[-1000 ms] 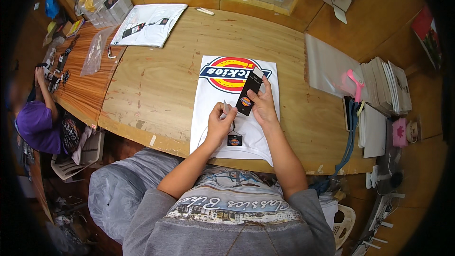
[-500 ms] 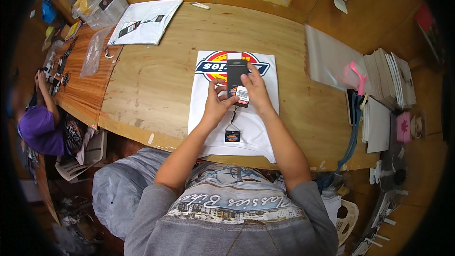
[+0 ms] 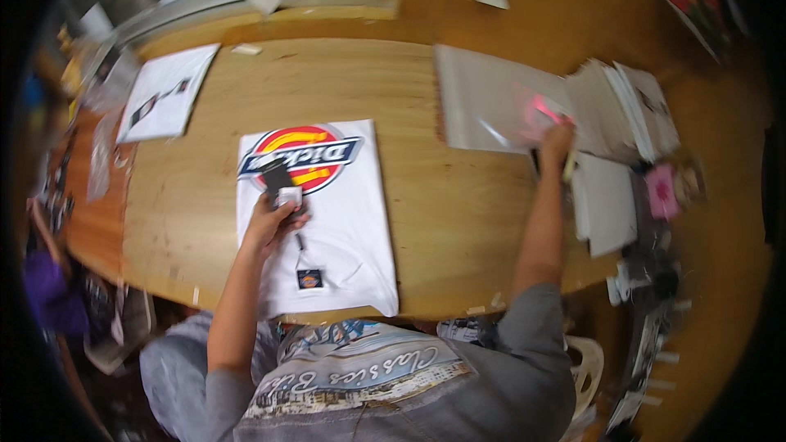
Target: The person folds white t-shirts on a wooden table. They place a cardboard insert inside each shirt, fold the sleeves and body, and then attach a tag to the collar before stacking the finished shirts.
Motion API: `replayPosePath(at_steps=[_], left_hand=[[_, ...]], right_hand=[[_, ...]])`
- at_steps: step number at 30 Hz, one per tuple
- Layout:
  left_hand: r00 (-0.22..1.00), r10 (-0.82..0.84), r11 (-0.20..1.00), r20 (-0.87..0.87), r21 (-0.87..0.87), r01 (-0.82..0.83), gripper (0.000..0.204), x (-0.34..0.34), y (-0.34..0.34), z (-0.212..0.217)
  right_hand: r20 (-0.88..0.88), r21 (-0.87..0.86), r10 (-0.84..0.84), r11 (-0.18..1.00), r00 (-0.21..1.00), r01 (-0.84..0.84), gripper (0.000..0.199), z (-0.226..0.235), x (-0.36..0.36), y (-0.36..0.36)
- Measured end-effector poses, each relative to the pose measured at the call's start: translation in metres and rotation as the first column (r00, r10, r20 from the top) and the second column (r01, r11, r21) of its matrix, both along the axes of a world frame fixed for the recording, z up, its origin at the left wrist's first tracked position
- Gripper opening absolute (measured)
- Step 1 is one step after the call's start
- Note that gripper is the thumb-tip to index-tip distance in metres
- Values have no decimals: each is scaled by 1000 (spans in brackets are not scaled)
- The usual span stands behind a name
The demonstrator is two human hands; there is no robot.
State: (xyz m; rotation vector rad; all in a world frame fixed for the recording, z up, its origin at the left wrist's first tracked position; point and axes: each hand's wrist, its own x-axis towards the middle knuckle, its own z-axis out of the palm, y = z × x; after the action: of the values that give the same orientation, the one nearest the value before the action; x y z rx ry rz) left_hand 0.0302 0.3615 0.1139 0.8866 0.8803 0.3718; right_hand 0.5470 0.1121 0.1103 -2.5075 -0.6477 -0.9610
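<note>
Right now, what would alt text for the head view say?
A person's left hand holds a black tag over a folded white shirt on a wooden table; the right hand is at a blurred pink tool, grip unclear.

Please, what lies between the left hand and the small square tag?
In the head view, a thin dark cord lies between the left hand and the small square tag, over the folded white shirt.

White lettering runs across the dark blue band [image 3: 337,151] of a round red-and-yellow emblem [image 3: 307,178] on the folded white T-shirt [image 3: 352,237]. The black hang tag [image 3: 277,175] bears a white sticker [image 3: 290,196], its print blurred. The small square tag [image 3: 309,279] repeats the emblem. White script crosses the wearer's grey T-shirt [image 3: 352,427].
</note>
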Motion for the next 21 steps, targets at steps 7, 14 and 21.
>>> replayPosePath(at_steps=[7,14,21], left_hand=[[1000,-13,995,13,-100,14,29,-5,4,6],[998,-3,1000,56,-21,4,36,-8,0,-3],[688,-715,683,127,335,649,35,-5,-34,27]], right_hand=[[-530,-199,-284,958,799,209,53,-29,99,-38],[-403,914,822,381,402,138,43,11,91,-14],[-595,422,677,722,433,-549,31,97,-127,92]])
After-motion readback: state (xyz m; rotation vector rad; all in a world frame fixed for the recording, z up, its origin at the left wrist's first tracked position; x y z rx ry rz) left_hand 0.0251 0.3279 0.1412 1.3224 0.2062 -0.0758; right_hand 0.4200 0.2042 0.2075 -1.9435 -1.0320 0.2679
